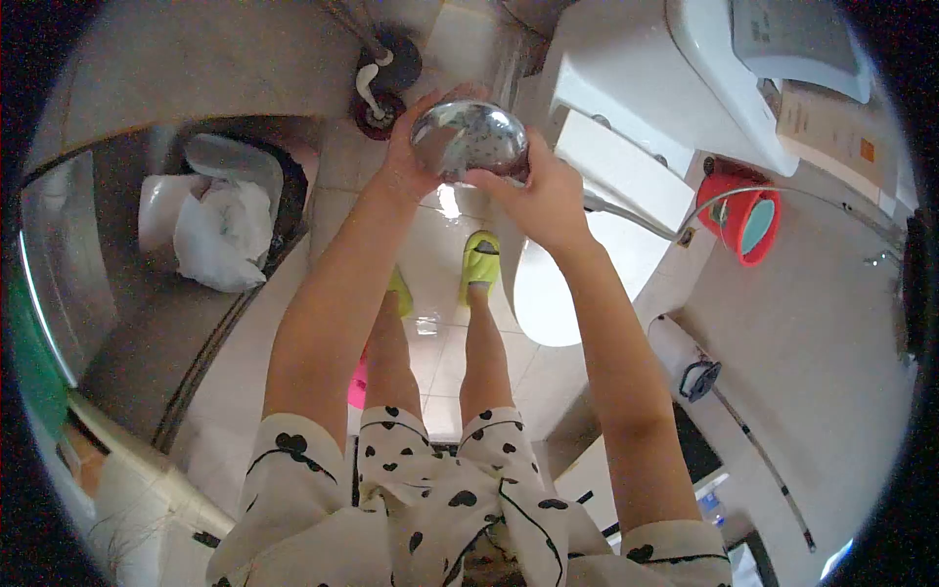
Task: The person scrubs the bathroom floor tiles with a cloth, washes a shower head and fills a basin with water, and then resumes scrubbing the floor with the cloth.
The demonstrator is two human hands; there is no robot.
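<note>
A shiny metal bowl (469, 142) is held up in front of me at the top middle of the head view. My left hand (413, 152) grips its left side, with fingers partly hidden behind the rim. On the right side, my right hand (544, 191) holds it too, the thumb lying along the near edge. Dark specks or reflections show on the bowl's surface; I cannot tell whether anything is in it. Below the bowl are the tiled floor (440, 338) and my feet in yellow-green slippers (480, 259).
A white toilet (558, 293) stands to my right, with a white washbasin (719, 88) beyond it. A red bucket (714, 196) is at the far right. A long pole (773, 470) lies lower right. White bags (225, 235) fill a bin on the left.
</note>
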